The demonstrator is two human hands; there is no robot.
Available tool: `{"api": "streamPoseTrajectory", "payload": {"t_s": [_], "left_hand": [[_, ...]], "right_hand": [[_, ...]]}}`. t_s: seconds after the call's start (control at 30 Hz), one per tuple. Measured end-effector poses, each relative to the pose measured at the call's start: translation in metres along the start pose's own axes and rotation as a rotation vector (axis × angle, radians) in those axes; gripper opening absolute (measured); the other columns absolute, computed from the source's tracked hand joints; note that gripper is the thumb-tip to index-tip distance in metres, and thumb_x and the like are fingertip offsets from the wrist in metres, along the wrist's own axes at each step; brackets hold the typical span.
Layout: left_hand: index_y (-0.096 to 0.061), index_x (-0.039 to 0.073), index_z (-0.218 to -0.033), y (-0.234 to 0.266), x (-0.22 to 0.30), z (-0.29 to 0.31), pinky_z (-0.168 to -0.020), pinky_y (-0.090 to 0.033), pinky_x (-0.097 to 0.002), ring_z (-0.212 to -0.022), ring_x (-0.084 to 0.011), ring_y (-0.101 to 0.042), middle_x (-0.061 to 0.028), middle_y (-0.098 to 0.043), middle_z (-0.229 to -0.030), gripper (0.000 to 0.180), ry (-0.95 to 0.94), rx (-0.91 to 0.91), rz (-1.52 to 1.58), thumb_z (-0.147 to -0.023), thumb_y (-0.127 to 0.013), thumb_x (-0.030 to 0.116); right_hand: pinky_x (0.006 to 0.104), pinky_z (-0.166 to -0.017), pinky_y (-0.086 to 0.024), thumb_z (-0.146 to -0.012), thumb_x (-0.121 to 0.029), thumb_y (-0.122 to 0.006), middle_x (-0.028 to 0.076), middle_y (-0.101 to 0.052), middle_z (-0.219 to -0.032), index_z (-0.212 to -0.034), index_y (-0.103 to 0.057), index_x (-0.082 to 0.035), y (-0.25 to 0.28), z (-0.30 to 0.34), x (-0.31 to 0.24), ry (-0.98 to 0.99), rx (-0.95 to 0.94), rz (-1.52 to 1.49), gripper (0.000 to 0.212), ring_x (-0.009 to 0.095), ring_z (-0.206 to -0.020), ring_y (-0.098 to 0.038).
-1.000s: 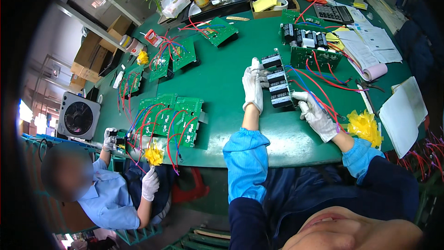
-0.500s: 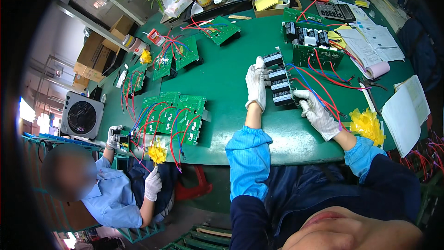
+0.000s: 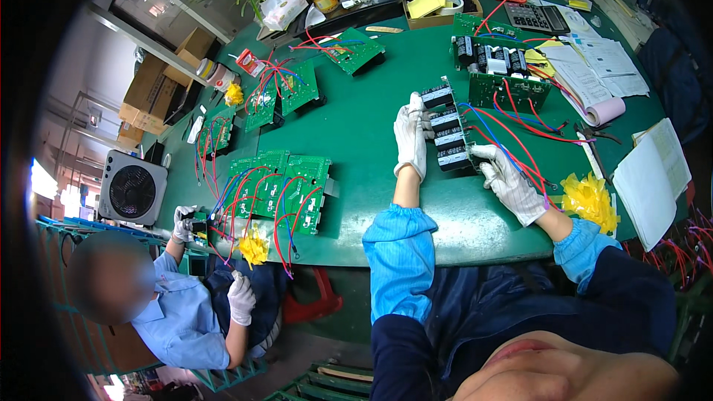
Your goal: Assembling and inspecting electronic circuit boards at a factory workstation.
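Observation:
Above the green table I hold a circuit board (image 3: 448, 134) on edge, its row of black cylindrical capacitors turned to the left. My left hand (image 3: 410, 137), in a white glove, grips the board's left side by the upper capacitors. At the lower right edge, the gloved fingers of my right hand (image 3: 511, 184) close on the board near the wire ends; the fingertips are partly hidden. Red and blue wires (image 3: 512, 150) run from the board down over the right hand. Beyond it stands another capacitor board assembly (image 3: 509, 89) with its own wires.
Wired green boards (image 3: 271, 186) lie to the left, where a co-worker's gloved hands (image 3: 241, 298) handle a part. Yellow tape strips (image 3: 590, 204) lie beside my right wrist. Pliers (image 3: 598, 134), papers (image 3: 605, 67) and a calculator (image 3: 536, 18) are on the right.
My hands and the board stay almost still. At the left, the co-worker's nearer hand has shifted slightly down and left, away from the yellow strips.

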State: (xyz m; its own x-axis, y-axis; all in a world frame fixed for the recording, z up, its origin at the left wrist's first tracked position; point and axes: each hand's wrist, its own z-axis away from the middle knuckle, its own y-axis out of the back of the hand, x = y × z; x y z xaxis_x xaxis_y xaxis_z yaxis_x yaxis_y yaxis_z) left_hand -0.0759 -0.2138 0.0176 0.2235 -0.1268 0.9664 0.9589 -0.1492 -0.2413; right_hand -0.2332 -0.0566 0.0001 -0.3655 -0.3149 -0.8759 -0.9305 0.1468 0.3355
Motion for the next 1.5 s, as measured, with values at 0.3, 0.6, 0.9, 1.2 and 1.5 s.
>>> {"api": "streamPoseTrajectory", "payload": {"t_s": [0.3, 0.6, 0.9, 1.2, 1.5], "left_hand": [[-0.055, 0.009, -0.091, 0.002, -0.006, -0.004, -0.051, -0.039, -0.0197, -0.057, -0.0029, -0.045, 0.0023, -0.056, -0.074, 0.034, -0.001, 0.011, -0.019, -0.101, -0.05, 0.042], [-0.058, 0.006, -0.101, 0.002, -0.014, 0.0, -0.053, -0.043, -0.0213, -0.063, -0.0052, -0.052, -0.0002, -0.06, -0.077, 0.04, -0.036, 0.035, -0.119, -0.101, -0.047, 0.044], [-0.056, 0.005, -0.114, 0.007, -0.009, -0.001, -0.068, -0.047, -0.0255, -0.082, -0.0152, -0.063, -0.0033, -0.059, -0.093, 0.044, -0.225, 0.086, -0.131, -0.103, -0.043, 0.046], [-0.054, -0.007, -0.126, 0.009, -0.02, -0.005, -0.087, -0.053, -0.0336, -0.098, -0.022, -0.065, -0.0155, -0.064, -0.114, 0.06, -0.192, 0.02, 0.015, -0.104, -0.04, 0.048], [-0.039, 0.003, -0.146, -0.01, -0.024, 0.049, -0.104, -0.043, -0.0387, -0.131, -0.0246, -0.044, -0.0135, -0.043, -0.146, 0.06, -0.543, 0.248, -0.355, -0.104, -0.035, 0.045]], "right_hand": [[0.026, -0.071, -0.049, -0.095, 0.0, -0.055, 0.005, -0.059, -0.1, -0.126, -0.055, -0.005, 0.0, 0.001, -0.003, -0.031, -0.007, 0.001, 0.031, 0.009, -0.075, -0.052], [0.0263, -0.081, -0.051, -0.092, 0.004, -0.055, 0.009, -0.06, -0.112, -0.132, -0.052, -0.006, -0.013, 0.015, 0.006, 0.017, 0.094, 0.093, 0.042, 0.013, -0.089, -0.061], [0.0254, -0.067, -0.049, -0.092, 0.002, -0.05, 0.008, -0.053, -0.119, -0.142, -0.044, -0.008, -0.002, 0.013, -0.001, -0.172, -0.142, -0.602, 0.052, 0.013, -0.08, -0.055], [0.0205, -0.043, -0.038, -0.101, -0.049, -0.043, 0.001, -0.054, -0.079, -0.132, -0.054, -0.008, 0.028, -0.019, 0.008, -0.552, 0.128, -0.435, 0.053, 0.006, -0.048, -0.046], [0.0201, -0.041, -0.033, -0.101, -0.045, -0.044, 0.0, -0.049, -0.061, -0.103, -0.063, -0.003, 0.028, 0.001, 0.001, -0.284, -0.021, -0.565, 0.046, 0.005, -0.047, -0.042]]}}
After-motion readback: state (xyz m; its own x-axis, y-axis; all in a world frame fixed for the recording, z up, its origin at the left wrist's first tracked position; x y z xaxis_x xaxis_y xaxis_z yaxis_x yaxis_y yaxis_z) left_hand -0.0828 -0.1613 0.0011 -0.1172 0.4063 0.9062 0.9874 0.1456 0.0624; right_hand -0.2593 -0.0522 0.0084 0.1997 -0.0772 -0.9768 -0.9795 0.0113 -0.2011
